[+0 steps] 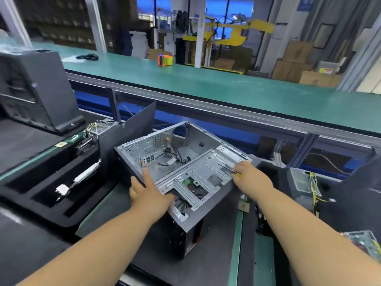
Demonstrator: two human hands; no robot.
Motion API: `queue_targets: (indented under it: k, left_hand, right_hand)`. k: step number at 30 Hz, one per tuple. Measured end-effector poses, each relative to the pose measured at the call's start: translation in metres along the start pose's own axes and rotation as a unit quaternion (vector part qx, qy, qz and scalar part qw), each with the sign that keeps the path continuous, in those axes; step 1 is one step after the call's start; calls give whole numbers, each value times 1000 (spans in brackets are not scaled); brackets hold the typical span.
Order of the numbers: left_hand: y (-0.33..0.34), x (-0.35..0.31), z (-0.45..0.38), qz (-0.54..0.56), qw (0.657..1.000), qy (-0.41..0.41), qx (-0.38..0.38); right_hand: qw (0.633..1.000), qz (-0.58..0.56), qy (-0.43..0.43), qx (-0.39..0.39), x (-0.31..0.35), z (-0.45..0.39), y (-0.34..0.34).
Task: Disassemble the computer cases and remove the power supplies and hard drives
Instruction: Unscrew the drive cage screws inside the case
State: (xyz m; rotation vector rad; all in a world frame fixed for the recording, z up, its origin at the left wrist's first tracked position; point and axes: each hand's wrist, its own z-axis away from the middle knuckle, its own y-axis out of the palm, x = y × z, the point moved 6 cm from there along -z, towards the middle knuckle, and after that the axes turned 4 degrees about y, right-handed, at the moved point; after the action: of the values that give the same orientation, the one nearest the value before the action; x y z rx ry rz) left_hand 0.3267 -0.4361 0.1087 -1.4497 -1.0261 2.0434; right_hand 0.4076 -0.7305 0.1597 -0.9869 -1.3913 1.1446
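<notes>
- Head view: open computer case (181,168) sat tilted on the dark bench mat (156,240), side panel off, interior facing up toward the camera.
- Left hand (147,195) gripped the near-left edge of the case, thumb up along the wall, fingers curled under the frame.
- Right hand (250,178) pinched a thin screwdriver (228,169) with a yellow handle, tip lying on the drive cage plate (204,172).
- Main bay looked mostly stripped: loose black cables (177,153) and the I/O shield (147,161) remained; a green board (187,182) showed under the cage. Couldn't tell if a drive was in there.
- Removed power supply (104,129) with its wire bundle sat beside a loose side panel (132,137), back left. Another one (305,182) was at right.
- A closed tower (35,89) stood far left, untouched by the look of it.
- Handling guess: stiff sheet steel, moderately light once gutted, stamped edges likely sharp. Best held by folded outer rims, not cage cutouts.
- Tilted chassis could slide on the mat; steady it before levering.
</notes>
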Motion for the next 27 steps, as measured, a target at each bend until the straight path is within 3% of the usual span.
queue_targets:
  k: [7,27]
  left_hand:
    - [10,0,1,100,992,49,68]
    - [-15,14,-22,58,968,160,187]
  right_hand:
    - [998,-25,17,-61,-9,14,15]
    - [988,-52,145,-28,24,78,22]
